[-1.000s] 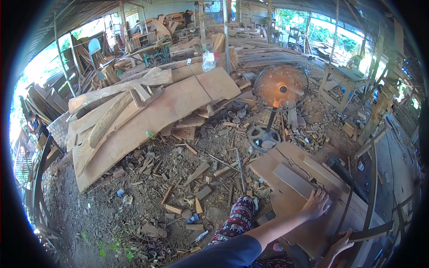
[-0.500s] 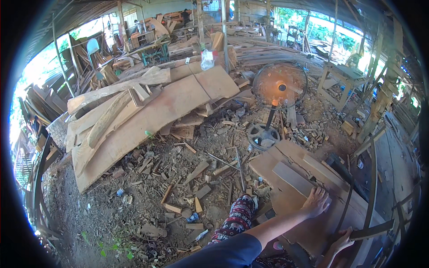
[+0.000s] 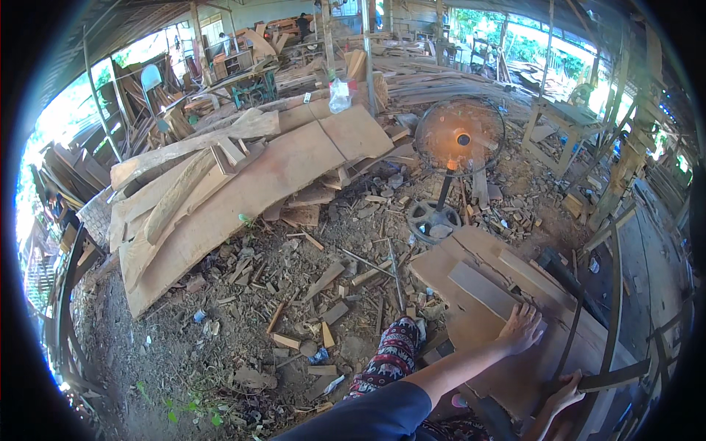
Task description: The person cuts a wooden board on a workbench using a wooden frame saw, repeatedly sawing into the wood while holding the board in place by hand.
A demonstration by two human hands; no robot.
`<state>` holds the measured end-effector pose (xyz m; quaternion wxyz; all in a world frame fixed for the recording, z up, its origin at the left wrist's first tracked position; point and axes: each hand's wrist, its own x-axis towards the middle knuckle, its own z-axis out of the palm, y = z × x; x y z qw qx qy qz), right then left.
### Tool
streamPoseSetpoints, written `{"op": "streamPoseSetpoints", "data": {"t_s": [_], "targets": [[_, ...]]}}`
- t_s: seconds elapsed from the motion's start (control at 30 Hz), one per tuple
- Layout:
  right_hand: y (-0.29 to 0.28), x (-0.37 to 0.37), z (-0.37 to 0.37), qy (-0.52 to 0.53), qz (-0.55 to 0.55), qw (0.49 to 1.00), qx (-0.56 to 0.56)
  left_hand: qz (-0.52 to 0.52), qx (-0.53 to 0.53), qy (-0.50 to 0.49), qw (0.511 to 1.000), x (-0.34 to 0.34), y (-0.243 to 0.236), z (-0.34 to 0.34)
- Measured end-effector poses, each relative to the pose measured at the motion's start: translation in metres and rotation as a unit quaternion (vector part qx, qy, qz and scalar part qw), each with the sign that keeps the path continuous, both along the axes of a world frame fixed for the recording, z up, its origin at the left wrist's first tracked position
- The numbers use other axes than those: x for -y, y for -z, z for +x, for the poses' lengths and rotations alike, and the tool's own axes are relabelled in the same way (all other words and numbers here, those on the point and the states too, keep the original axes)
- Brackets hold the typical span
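Here, one of the hands rests on a narrow board.

R forearm mostly past btm edge

No legible text or signs.

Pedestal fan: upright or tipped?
Upright: the pedestal fan stands on its round base, with its pole rising from it.
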<state>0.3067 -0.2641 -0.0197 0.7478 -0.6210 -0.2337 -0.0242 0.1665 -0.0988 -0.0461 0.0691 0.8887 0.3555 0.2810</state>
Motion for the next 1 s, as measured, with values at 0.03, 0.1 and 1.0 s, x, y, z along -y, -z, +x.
{"op": "streamPoseSetpoints", "data": {"t_s": [0.03, 0.1, 1.0], "targets": [[-0.001, 0.0, -0.001, -0.005, 0.003, 1.0, 0.005, -0.001, -0.001, 0.0, 1.0, 0.0, 0.001, 0.0], [0.0, 0.001, 0.001, -0.008, 0.005, 1.0, 0.01, -0.021, -0.008, 0.009, 1.0, 0.0, -0.002, 0.001], [0.008, -0.005, -0.002, 0.0, -0.016, 0.999, 0.039, 0.019, 0.045, -0.009, 0.999, -0.004, 0.008, 0.003]]}}
